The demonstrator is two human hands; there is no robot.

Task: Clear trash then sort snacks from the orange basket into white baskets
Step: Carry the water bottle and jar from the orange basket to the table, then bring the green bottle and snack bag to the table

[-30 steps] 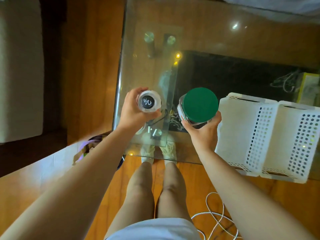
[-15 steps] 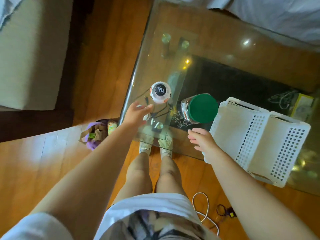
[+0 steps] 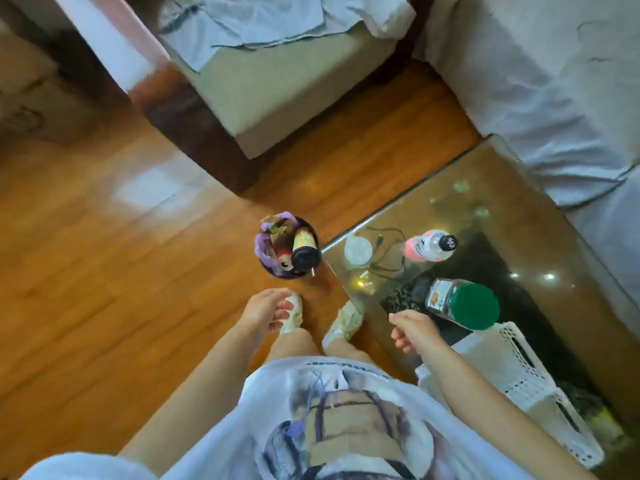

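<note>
Since the bottle [image 3: 431, 245] and green-lidded jar [image 3: 462, 305] are released on the glass table [image 3: 519, 188], nothing is held by the relaxed left hand [image 3: 265, 311] and right hand [image 3: 414, 330], freed for sorting.

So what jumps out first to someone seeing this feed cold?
The stuffed trash bin on the wood floor by the glass table's corner. Then the green-lidded jar and the bottle standing on the table, white baskets beside the jar.
</note>
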